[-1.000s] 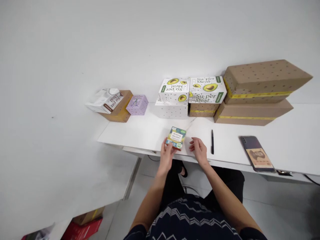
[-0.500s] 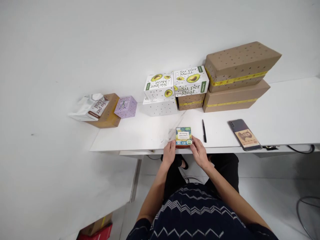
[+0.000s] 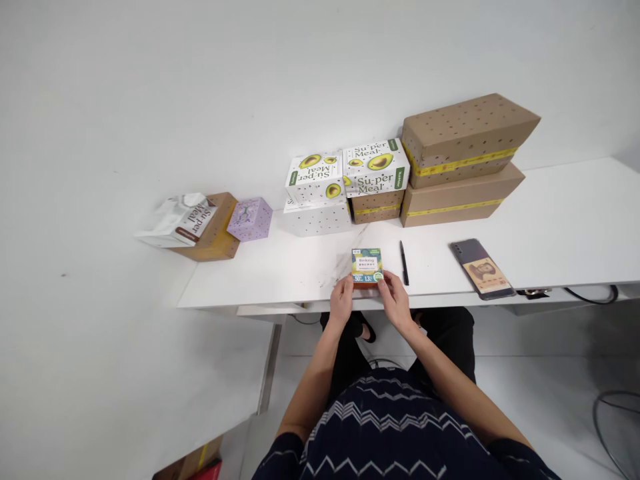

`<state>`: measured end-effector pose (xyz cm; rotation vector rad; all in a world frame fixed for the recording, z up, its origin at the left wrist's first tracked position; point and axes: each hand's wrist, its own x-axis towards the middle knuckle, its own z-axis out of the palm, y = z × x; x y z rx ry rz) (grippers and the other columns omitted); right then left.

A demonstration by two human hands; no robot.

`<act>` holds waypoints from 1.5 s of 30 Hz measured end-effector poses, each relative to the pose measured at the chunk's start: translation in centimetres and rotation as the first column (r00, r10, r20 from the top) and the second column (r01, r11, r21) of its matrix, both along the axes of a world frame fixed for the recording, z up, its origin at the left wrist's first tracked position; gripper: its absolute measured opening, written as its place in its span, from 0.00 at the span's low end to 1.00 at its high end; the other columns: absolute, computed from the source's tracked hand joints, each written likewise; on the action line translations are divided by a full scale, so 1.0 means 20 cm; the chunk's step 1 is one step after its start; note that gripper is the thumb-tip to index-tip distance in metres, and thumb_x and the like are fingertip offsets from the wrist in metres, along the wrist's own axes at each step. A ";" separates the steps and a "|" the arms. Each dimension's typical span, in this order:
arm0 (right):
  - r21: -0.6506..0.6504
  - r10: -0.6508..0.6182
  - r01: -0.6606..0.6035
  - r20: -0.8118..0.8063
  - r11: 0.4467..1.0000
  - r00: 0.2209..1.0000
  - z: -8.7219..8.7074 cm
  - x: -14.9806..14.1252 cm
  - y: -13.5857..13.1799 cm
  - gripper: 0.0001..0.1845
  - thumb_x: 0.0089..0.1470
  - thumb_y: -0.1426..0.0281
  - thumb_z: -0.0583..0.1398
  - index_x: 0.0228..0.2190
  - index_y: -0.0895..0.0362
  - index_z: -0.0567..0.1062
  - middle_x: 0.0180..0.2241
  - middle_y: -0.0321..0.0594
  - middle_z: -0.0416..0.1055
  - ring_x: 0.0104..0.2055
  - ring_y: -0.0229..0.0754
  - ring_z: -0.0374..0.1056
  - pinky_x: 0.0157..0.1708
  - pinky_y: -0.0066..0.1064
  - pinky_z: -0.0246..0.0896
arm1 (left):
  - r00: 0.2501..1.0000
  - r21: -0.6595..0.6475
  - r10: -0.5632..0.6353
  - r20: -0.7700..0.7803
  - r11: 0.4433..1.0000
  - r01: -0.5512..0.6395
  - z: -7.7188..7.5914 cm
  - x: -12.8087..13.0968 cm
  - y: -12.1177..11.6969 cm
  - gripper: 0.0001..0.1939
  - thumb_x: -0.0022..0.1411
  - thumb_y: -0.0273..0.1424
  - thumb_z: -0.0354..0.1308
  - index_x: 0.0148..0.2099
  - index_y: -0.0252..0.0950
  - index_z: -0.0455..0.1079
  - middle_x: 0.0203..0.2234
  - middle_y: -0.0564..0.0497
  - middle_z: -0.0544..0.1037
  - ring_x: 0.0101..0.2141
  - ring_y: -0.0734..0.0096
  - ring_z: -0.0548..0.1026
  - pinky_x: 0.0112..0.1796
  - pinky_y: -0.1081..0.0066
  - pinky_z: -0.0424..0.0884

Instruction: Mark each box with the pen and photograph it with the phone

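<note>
Between my two hands is a small green, yellow and blue box [image 3: 367, 265] labelled "Binking", at the front edge of the white table [image 3: 290, 273]. My left hand [image 3: 342, 298] is closed on its left side. On the right side, my right hand [image 3: 395, 299] grips it near the lower corner, thumb at the front. The printed top faces up, and an orange strip shows on its near side. A black pen [image 3: 404, 263] lies just right of the box. Farther right rests a phone [image 3: 481, 268] with a picture on its back.
Along the wall stand two avocado-print boxes [image 3: 377, 167] on other boxes, and stacked brown cartons [image 3: 460, 143] with yellow tape. At the left sit a purple box [image 3: 250, 219], a brown box [image 3: 223, 237] and a white pouch [image 3: 180, 220]. A cable [image 3: 595, 297] hangs at the right edge.
The box and both hands have shifted slightly away from my body. The camera view has turned a little; the other things stay in their places.
</note>
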<state>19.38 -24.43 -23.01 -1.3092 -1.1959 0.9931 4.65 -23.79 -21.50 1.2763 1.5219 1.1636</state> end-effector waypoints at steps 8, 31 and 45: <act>-0.061 0.107 -0.104 0.046 0.993 0.993 0.00 -0.01 0.03 0.24 0.60 0.55 0.52 0.47 0.58 0.74 0.40 0.46 0.74 0.31 0.42 0.69 0.34 0.37 0.69 | 0.935 0.335 0.247 -0.253 0.929 -0.155 0.04 0.08 -0.01 0.29 0.56 0.41 0.62 0.57 0.36 0.64 0.53 0.38 0.68 0.54 0.57 0.68 0.54 0.56 0.67; -0.064 0.152 -0.152 -0.012 0.986 0.988 -0.03 0.03 -0.02 0.21 0.58 0.61 0.50 0.48 0.59 0.71 0.31 0.42 0.72 0.27 0.40 0.69 0.27 0.35 0.69 | 0.757 0.385 0.391 -0.523 0.901 -0.200 -0.16 0.18 0.04 0.44 0.45 0.44 0.69 0.59 0.30 0.56 0.50 0.33 0.69 0.54 0.44 0.67 0.54 0.47 0.61; -0.094 -0.003 0.130 0.799 0.987 0.601 0.09 0.31 0.28 0.29 0.57 0.62 0.55 0.58 0.59 0.65 0.45 0.56 0.65 0.38 0.53 0.68 0.36 0.42 0.65 | 0.621 0.410 0.312 -0.719 0.912 0.016 -0.09 0.11 0.01 0.31 0.54 0.34 0.62 0.61 0.40 0.64 0.58 0.36 0.65 0.60 0.39 0.58 0.59 0.37 0.47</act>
